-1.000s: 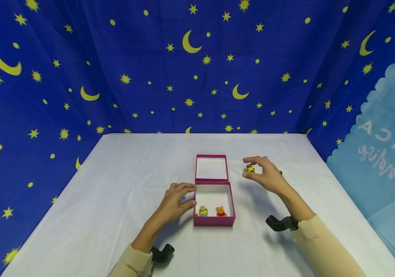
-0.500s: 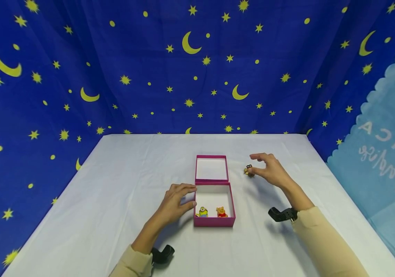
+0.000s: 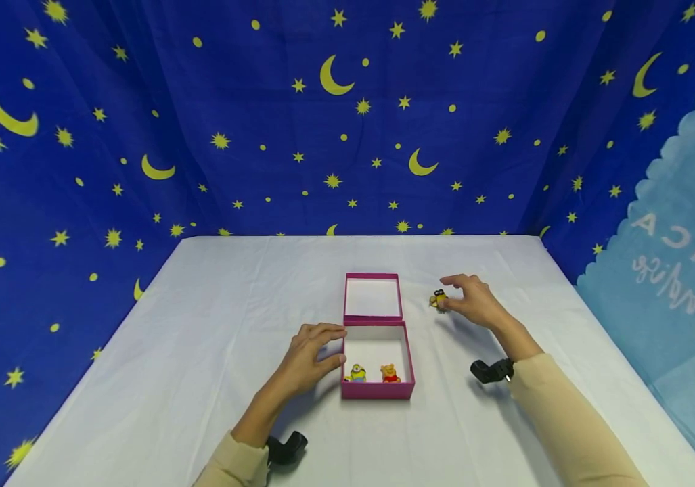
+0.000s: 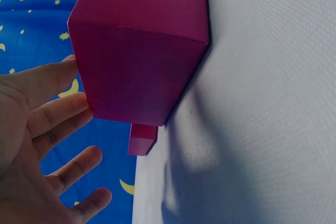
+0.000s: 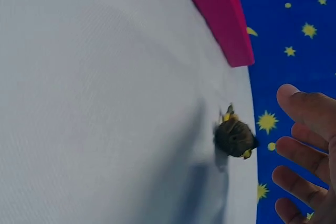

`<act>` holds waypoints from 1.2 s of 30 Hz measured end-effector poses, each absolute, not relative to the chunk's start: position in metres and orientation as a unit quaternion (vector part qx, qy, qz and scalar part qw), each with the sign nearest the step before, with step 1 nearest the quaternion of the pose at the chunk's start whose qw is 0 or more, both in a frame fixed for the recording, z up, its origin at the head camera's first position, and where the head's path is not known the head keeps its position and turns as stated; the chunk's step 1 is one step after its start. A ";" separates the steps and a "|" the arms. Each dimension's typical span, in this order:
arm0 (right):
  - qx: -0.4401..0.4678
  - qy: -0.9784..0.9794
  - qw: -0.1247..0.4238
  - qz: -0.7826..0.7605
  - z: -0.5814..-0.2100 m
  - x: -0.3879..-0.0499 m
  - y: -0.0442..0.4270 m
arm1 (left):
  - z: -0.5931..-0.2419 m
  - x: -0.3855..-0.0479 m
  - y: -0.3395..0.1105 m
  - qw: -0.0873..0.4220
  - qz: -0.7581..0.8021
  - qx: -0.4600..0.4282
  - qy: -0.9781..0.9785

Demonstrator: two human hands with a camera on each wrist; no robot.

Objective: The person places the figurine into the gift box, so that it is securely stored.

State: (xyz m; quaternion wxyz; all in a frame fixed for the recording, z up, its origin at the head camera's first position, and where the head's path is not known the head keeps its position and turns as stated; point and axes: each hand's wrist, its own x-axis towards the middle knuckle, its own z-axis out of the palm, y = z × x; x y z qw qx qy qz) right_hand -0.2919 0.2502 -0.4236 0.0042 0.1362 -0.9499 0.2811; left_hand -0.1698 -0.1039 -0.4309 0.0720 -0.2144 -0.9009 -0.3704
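Note:
The small yellow minion figurine with dark goggles stands on the white table, right of the box lid. My right hand hovers just beside it, thumb and fingers spread apart. In the right wrist view a gap shows between those fingers and the dark brown back of the figurine. My left hand touches the left rim of the magenta box with its fingertips, fingers loosely extended. Inside the box, a one-eyed minion figurine stands at the front left and a Winnie the Pooh figurine at the front right.
The box's lid lies inside up directly behind the box. A white cloth covers the table. Blue star-and-moon curtains enclose the back and sides, with a light blue cloth at the right.
My right hand has let go of the goggled minion figurine, which now stands on the table, and has drawn slightly right. The left hand stays at the box's rim.

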 end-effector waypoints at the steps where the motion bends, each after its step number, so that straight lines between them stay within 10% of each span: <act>1: 0.138 -0.952 0.001 0.275 -0.425 -0.294 0.250 | -0.431 -0.170 -0.104 0.072 -0.371 -0.215 -0.901; 36: 0.163 -0.964 -0.029 0.209 -0.439 -0.309 0.255 | -0.431 -0.170 -0.104 0.059 -0.382 -0.206 -0.899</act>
